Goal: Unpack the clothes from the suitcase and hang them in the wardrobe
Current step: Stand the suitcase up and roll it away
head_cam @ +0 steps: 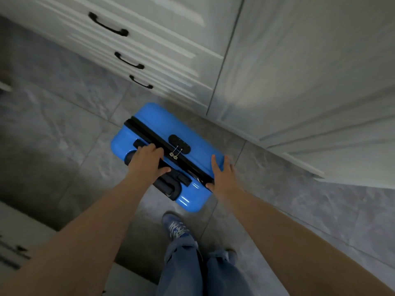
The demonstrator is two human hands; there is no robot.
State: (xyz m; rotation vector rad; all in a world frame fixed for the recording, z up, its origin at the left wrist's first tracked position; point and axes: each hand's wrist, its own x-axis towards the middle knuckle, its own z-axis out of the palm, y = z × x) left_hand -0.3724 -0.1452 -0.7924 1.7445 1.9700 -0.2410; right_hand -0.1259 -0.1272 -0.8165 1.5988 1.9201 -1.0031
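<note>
A shiny blue hard-shell suitcase (149,124) stands upright on the grey tiled floor, zipped shut, with two zip pulls hanging at its black lock. My left hand (147,158) is wrapped around the black top carry handle. Fingers spread, my right hand (221,175) lies flat against the suitcase's right edge, thumb on the black zip seam. The white wardrobe (299,60) stands just behind the suitcase, doors closed. No clothes are visible.
Three white drawers with black handles (129,60) sit left of the wardrobe doors. My legs in jeans and a blue shoe (176,227) stand right behind the suitcase. A pale piece of furniture (15,238) is at the lower left.
</note>
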